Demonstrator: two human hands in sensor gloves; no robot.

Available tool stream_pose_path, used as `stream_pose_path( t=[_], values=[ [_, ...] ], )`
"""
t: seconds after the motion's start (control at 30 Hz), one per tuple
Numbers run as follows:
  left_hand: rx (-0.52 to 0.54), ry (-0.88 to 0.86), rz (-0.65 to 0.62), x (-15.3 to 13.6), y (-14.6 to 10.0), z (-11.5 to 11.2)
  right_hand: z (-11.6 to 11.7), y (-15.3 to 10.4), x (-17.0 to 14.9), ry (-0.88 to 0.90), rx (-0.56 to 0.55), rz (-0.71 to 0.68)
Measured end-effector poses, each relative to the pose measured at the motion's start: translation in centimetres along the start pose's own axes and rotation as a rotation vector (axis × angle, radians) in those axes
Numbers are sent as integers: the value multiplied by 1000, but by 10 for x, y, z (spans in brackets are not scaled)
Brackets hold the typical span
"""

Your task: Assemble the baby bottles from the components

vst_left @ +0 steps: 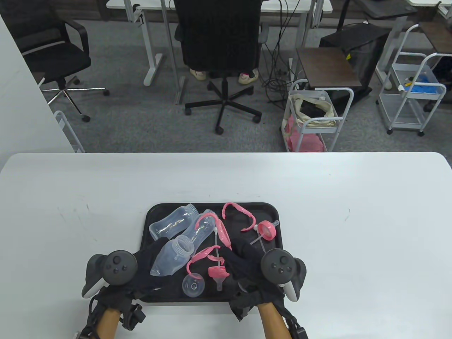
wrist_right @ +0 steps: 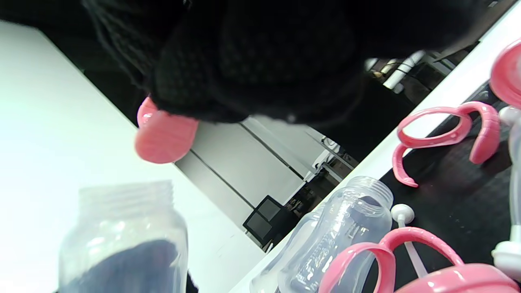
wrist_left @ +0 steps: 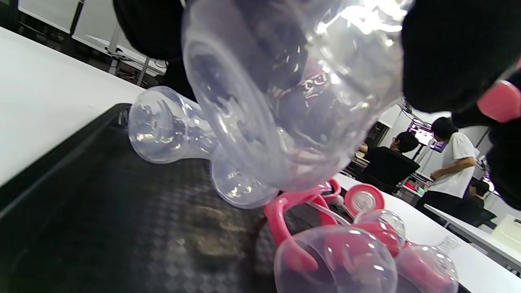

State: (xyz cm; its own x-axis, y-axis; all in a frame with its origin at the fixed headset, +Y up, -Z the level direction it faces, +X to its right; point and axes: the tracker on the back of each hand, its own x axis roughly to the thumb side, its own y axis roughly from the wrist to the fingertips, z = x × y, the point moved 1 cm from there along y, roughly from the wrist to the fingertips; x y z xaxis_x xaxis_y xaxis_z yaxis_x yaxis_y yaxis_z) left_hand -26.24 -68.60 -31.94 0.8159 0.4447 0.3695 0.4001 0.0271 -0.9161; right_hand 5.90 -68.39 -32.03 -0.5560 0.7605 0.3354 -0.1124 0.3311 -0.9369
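Here, over the tray [vst_left: 150, 215], our left hand [vst_left: 143, 263] grips a clear bottle [vst_left: 172, 256]; our right hand's [vst_left: 243, 263] fingers pinch a pink handle piece [wrist_right: 163, 140].

The table view looks down over my desk [vst_left: 106, 183] toward the office beyond. My wrist views sit tilted and very close above the black tray [wrist_left: 81, 228], both catching its clear bottles [wrist_right: 325, 240]

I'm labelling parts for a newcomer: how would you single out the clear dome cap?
Find the black tray near the table's front edge, then its front rim between the two hands. The clear dome cap lies there alone, beside a pink handle ring. It's the only small round clear piece; the other clear parts are long bottles.
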Motion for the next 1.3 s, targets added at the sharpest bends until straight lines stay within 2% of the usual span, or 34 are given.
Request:
stream_pose_path(
  t=[0.37,0.63,0.87,1.07,1.2,1.3],
  values=[
    [-33,21,-54,15,1,-5,18,-3,15,-121,73,-93],
    [-58,-53,-79,15,3,-8,28,-4,23,-182,136,-159],
    [-91,-189,-84,6,4,-11,39,-6,30,-208,218,-213],
    [-133,-372,-109,-1,6,-14,41,-8,35,-253,212,-251],
    [-150,-395,-100,-4,6,-14,40,-12,42,-377,164,-321],
    [-202,-437,-96,-6,7,-17,42,-12,42,-383,159,-323]
  ],
)
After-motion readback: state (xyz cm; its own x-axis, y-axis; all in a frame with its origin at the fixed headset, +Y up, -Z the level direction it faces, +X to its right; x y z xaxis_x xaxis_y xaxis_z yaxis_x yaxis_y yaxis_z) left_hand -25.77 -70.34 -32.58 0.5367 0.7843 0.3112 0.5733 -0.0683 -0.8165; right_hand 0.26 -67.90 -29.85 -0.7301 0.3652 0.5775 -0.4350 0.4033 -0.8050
